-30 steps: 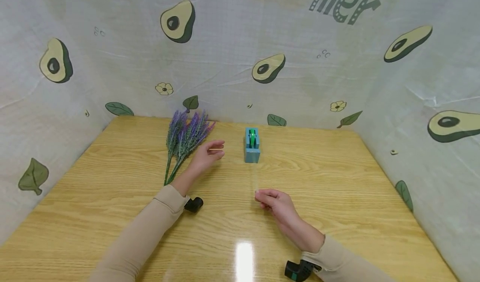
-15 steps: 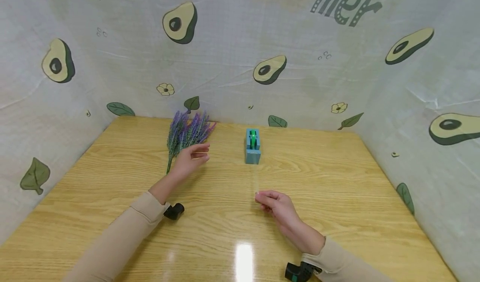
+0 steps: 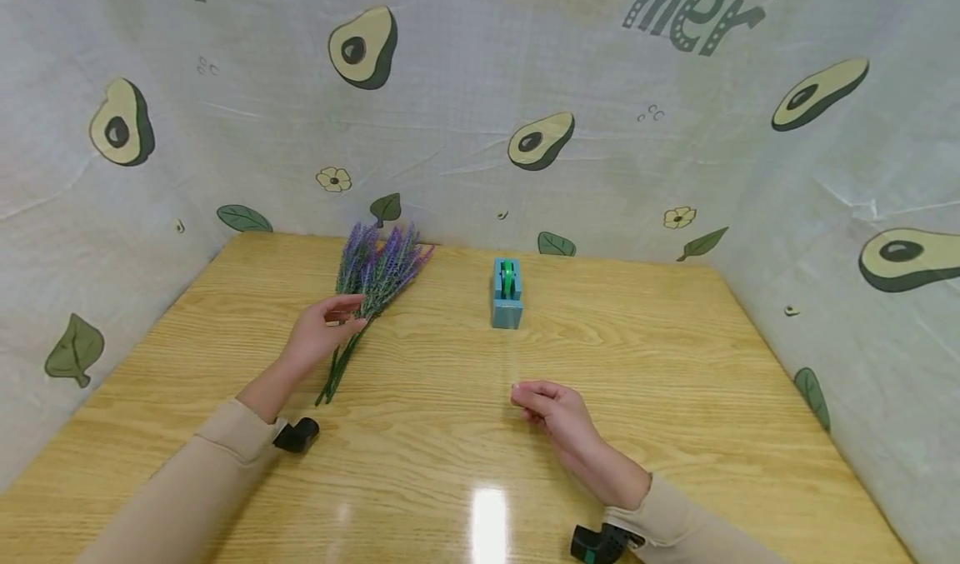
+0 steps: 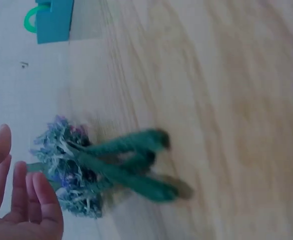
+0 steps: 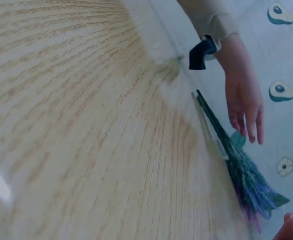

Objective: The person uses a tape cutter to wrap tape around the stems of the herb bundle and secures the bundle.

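1. Sleeves, beige, a pair: left sleeve (image 3: 202,468) and right sleeve (image 3: 678,521), entering from the near edge. A black wrist camera on each: left camera (image 3: 297,436), right camera (image 3: 602,543).
2. Bench (image 3: 645,356), pale yellow-brown wood grain, glossy; a bright white reflection (image 3: 489,526) on its near part.
3. Right hand (image 3: 558,418), right of centre: thumb and forefinger brought together in a pinch on the near end of the tape strip, other fingers curled beneath.
4. Tape strip (image 3: 512,356), clear and faint, running from the pinch away to the front of the tape dispenser.
5. Left hand (image 3: 324,331), left of centre: fingers gently bent, thumb parted from them, a gap between; nothing in its hold. Fingertips lie before the lavender bunch in the head view; the left wrist view sets them just beside it. Whether they touch, cannot tell.
6. Lavender bunch (image 3: 390,268), purple heads, grey-green foliage, dark green stems; on the bench, heads to the far edge, stem ends towards the person.
7. Tape dispenser (image 3: 507,316), blue, upright on the far half of the bench, right of the lavender; green tape wheel (image 3: 507,277) seated in its top.
8. Backdrop cloth (image 3: 450,72), pale, printed with avocados, leaves and small flowers, behind and at both sides.
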Demonstrator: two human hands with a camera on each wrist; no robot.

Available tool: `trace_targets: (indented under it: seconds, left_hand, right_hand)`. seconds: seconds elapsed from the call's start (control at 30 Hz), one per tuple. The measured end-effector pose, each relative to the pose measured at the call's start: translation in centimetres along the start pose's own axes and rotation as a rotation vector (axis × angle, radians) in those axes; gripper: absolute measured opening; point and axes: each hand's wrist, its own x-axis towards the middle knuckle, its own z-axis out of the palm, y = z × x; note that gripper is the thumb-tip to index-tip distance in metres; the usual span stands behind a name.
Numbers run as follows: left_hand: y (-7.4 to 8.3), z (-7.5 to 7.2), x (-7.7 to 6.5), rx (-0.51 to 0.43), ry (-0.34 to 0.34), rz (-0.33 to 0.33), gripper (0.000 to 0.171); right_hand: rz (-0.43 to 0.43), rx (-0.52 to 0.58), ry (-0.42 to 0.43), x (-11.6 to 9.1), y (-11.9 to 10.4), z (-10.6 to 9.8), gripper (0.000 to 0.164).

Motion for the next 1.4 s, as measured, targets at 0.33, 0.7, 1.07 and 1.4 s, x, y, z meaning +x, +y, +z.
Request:
trace_targets:
  seconds: [0.33,0.7,1.07,1.4]
  left_hand:
    - [-0.6,-1.3,-1.0,0.025,-0.066,-0.191,0.07]
    - [-1.1,-1.6,-1.7,0.066,-0.249,-0.297,0.092]
    - [-1.4,-1.7,-1.6,0.157,-0.267,-0.235,0.076]
    - [-1.9,-2.0,-1.7,0.107,-0.258,-0.183,0.064]
  right_hand:
    - [-0.014,0.009,-0.018,0.0,-0.2,0.0,0.018]
    - [-0.079,-0.005,-0.056,0.0,-0.4,-0.2,0.005]
    - [-0.099,-0.039,-0.057,-0.1,-0.9,-0.2,0.011]
    - [-0.104,-0.052,-0.054,-0.1,-0.9,-0.3,0.011]
